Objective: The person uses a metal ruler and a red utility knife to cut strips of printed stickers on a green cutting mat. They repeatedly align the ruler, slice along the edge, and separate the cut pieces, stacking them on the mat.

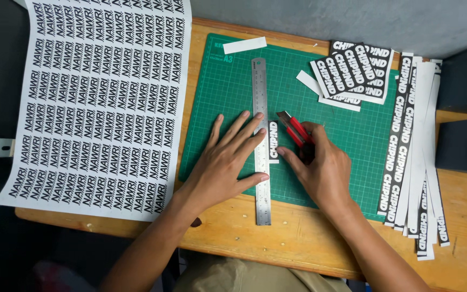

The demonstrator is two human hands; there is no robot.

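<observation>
My left hand (224, 162) lies flat, fingers spread, pressing a long steel ruler (260, 86) onto a green cutting mat (347, 135). A small black label strip (273, 141) lies against the ruler's right edge, partly under my fingertips. My right hand (320, 167) grips a red and black utility knife (294, 128), its blade tip pointing up-left near the top of the strip.
A large printed sheet of black labels (98, 103) hangs over the wooden table's left side. Cut labels (352, 67) are piled at the mat's top right, long strips (414, 151) lie along its right edge, and white offcuts (244, 45) sit near its top. Dark boxes (463, 140) stand at far right.
</observation>
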